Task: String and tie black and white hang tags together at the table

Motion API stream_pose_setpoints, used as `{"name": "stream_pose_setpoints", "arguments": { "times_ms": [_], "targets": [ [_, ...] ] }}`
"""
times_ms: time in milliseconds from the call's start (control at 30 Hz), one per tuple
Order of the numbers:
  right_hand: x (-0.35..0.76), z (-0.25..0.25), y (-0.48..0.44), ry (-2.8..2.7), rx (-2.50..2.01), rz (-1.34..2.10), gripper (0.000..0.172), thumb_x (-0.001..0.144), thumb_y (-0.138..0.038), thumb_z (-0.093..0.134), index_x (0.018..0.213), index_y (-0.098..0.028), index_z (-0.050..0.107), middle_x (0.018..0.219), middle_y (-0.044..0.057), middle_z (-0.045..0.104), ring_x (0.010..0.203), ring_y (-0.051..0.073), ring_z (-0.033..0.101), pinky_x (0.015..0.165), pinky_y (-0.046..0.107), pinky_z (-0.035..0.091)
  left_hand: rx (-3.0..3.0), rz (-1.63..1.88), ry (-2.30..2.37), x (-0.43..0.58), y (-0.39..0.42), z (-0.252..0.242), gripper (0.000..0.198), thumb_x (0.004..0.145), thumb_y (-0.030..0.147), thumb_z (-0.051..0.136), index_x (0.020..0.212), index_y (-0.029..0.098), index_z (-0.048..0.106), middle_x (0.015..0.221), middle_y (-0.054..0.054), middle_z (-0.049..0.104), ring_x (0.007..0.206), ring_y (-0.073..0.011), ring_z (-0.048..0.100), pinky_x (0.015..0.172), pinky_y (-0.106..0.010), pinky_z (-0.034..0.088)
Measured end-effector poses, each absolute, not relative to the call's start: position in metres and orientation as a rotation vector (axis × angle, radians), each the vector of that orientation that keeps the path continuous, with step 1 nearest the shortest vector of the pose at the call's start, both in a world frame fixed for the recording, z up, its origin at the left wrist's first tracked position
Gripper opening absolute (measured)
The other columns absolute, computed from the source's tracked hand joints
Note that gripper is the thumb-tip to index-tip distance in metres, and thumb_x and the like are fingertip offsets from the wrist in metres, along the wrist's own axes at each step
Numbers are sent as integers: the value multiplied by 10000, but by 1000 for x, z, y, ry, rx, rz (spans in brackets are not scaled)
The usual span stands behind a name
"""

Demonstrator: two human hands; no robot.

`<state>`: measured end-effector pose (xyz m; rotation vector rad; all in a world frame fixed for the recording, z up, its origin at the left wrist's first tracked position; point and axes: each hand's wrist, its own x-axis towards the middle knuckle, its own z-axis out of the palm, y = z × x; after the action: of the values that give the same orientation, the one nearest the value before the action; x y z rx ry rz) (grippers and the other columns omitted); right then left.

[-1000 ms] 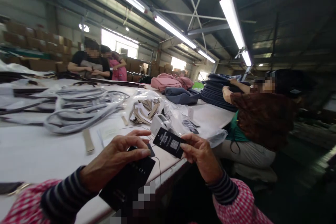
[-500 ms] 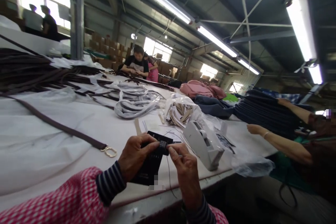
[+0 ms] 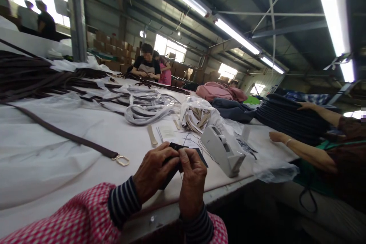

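Note:
Over the front edge of the table, my left hand point(image 3: 154, 169) is closed on a black hang tag point(image 3: 169, 178), much of it hidden behind the fingers. My right hand point(image 3: 192, 181) pinches at the top of the same tag, its thumb and fingertips meeting those of the left. Another dark card point(image 3: 202, 157) shows just beyond the right knuckles; whether it is joined to the tag I cannot tell. Thin dark cord lies on papers point(image 3: 167, 132) behind the hands. To the right stands a grey tape dispenser point(image 3: 221, 152).
A dark strap point(image 3: 71, 135) with a gold clasp point(image 3: 122, 160) lies to the left. Behind are wrapped grey coils point(image 3: 147, 112) and a plastic bag point(image 3: 197, 116) of beige strips. At right, a co-worker's hands point(image 3: 278, 137) touch a dark fabric stack point(image 3: 288, 118).
My right hand has moved left and closed in against my left hand. The tag has turned, and its square printed code is now out of sight.

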<state>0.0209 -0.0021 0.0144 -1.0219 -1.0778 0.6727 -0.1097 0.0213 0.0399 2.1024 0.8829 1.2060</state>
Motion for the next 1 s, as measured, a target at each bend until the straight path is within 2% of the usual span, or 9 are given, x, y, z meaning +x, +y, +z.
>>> {"name": "stream_pose_setpoints", "arguments": {
  "times_ms": [133, 267, 433, 533, 600, 700, 767, 1000],
  "targets": [
    [34, 15, 1, -1066, -1060, 613, 257, 904, -432, 624, 814, -191, 616, 782, 6, 589, 754, 158, 524, 729, 274, 428, 2011, 1112, 787, -109, 22, 48, 273, 986, 388, 470, 1016, 225, 686, 962, -18, 644, 925, -180, 611, 841, -280, 436],
    [38, 13, 4, -1085, -1035, 588, 261, 943, -416, 577, 801, -197, 572, 774, 5, 569, 754, 154, 528, 744, 271, 433, 1972, 1142, 809, -109, 26, 46, 242, 963, 371, 485, 1048, 211, 645, 969, -18, 667, 904, -185, 620, 816, -280, 449],
    [38, 15, 8, -1049, -1022, 618, 266, 920, -433, 612, 804, -200, 561, 705, -12, 537, 662, 136, 490, 655, 253, 420, 1792, 1250, 893, -112, 33, 44, 232, 925, 307, 512, 1135, 226, 571, 925, -3, 671, 749, -159, 608, 666, -261, 472],
    [45, 26, 4, -1116, -1059, 692, 289, 888, -438, 651, 763, -189, 570, 652, -23, 495, 587, 115, 430, 556, 237, 364, 1683, 1319, 847, -113, 38, 47, 375, 870, 249, 572, 1228, 235, 460, 849, 20, 663, 761, -169, 637, 705, -277, 488],
    [50, 34, -3, -1207, -1082, 836, 306, 869, -437, 668, 733, -178, 578, 613, -28, 475, 544, 99, 386, 502, 230, 311, 1658, 1331, 841, -113, 42, 48, 354, 839, 233, 606, 1163, 224, 463, 847, 15, 672, 807, -184, 660, 734, -289, 491],
    [52, 45, -15, -1288, -1082, 1087, 297, 847, -414, 688, 722, -166, 582, 557, -40, 458, 495, 78, 338, 460, 217, 246, 1697, 1353, 895, -114, 48, 48, 208, 801, 229, 648, 964, 204, 520, 839, 7, 668, 793, -177, 649, 675, -259, 465],
    [52, 48, -19, -1285, -1066, 1203, 280, 841, -390, 693, 726, -159, 585, 543, -44, 451, 484, 70, 327, 450, 208, 228, 1698, 1361, 911, -114, 49, 48, 175, 785, 233, 662, 896, 197, 532, 807, 12, 657, 750, -164, 632, 635, -243, 445],
    [53, 51, -18, -1187, -994, 1366, 243, 841, -351, 688, 736, -154, 592, 508, -60, 437, 427, 41, 277, 426, 188, 207, 1695, 1382, 932, -113, 46, 51, 213, 761, 218, 689, 895, 200, 525, 761, 33, 648, 679, -139, 616, 567, -215, 405]
  ]
}}
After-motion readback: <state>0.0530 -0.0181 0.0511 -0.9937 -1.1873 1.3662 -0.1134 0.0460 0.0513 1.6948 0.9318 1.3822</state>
